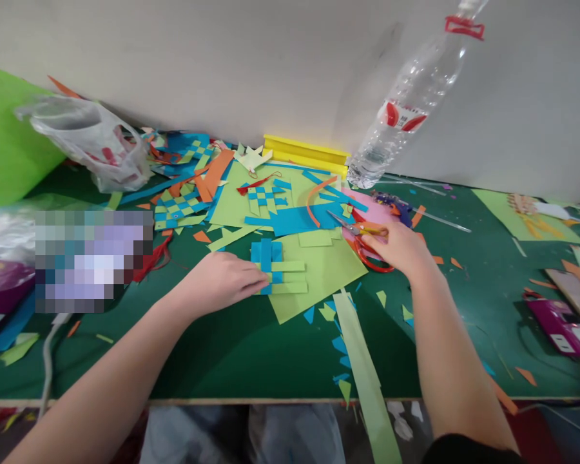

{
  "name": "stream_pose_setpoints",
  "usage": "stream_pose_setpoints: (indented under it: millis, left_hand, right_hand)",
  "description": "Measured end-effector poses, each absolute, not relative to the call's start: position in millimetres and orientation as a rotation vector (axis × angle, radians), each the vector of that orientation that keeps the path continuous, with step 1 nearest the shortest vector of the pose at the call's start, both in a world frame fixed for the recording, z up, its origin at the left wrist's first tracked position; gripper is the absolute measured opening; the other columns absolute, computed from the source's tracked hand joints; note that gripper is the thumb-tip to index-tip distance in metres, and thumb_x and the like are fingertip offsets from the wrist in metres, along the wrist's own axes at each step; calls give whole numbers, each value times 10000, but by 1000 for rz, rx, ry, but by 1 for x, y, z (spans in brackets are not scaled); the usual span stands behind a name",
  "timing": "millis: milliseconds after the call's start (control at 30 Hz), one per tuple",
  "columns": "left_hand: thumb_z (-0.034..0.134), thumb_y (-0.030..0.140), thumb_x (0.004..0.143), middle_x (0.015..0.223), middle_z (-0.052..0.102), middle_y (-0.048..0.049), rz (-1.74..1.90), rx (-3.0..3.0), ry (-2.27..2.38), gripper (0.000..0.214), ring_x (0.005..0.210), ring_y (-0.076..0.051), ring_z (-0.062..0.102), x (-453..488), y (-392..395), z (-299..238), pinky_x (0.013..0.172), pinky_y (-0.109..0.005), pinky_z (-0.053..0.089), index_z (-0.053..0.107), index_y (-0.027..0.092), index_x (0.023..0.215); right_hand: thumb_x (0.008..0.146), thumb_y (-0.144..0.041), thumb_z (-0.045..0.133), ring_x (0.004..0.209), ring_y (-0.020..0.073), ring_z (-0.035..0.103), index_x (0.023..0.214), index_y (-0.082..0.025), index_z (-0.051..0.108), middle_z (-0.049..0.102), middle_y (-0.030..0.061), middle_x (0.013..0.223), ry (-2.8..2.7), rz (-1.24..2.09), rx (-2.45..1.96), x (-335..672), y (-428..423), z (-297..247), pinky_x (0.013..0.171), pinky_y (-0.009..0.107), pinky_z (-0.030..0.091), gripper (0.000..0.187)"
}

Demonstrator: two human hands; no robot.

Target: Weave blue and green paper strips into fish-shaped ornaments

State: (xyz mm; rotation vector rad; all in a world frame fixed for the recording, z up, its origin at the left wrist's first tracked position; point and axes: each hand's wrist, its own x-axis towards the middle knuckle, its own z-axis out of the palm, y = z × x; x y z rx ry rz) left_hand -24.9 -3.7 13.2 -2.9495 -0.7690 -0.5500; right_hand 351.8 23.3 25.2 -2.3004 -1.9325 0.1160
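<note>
My left hand [227,278] is closed, fingertips pinching the left side of a small woven piece of blue and light green paper strips [265,265]. Loose green ends stick out from it to the right. The piece lies partly over a light green paper sheet [323,274]. To the right, my right hand [399,243] has its fingers closed at the handles of a pair of scissors [352,228], whose blades point to the upper left. Yellow and red handle parts show by the fingers. Beneath the blades lies blue paper [294,220].
Finished-looking woven paper pieces [178,207] and scraps cover the back of the green table [222,361]. A tilted plastic bottle [406,103] stands by the wall near a yellow strip holder [307,153]. Long green strips [367,374] overhang the front edge. A phone [96,261] lies left.
</note>
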Motion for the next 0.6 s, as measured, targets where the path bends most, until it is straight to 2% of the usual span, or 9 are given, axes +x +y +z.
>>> stream_pose_setpoints:
  millis: [167, 300, 467, 600]
  left_hand:
    - [487, 348, 967, 690, 707, 3, -569, -2966, -777, 283, 555, -119, 618, -25, -4, 12, 516, -267, 365, 742, 234, 926]
    - [503, 368, 958, 722, 722, -12, -525, -2983, -778, 283, 560, -126, 621, -25, -3, 11, 521, -281, 380, 751, 234, 963]
    - [498, 366, 962, 725, 720, -9, -457, -3012, -793, 278, 572, -140, 624, -25, -3, 10, 532, -276, 352, 744, 238, 981]
    - [522, 367, 951, 734, 726, -5, -459, -2995, -807, 254, 579, -147, 628, -26, -2, 11, 544, -273, 345, 742, 241, 972]
  right_hand:
    - [860, -544, 504, 1010, 317, 611, 1125, -121, 636, 635, 183, 1107, -2154, 57, -2280, 349, 8, 15, 829, 428, 476, 517]
    - [888, -417, 505, 1063, 300, 599, 1231, -150, 591, 612, 166, 1179, -2258, 124, -2118, 360, 10, 9, 886, 427, 472, 443]
    - [886, -412, 531, 1035, 303, 611, 1218, -120, 572, 583, 173, 1182, -2204, 162, -2195, 363, 9, 8, 867, 410, 482, 444]
    - [884, -453, 525, 955, 309, 633, 1251, -124, 518, 550, 186, 1241, -2125, 168, -2261, 357, 2, 17, 762, 404, 498, 493]
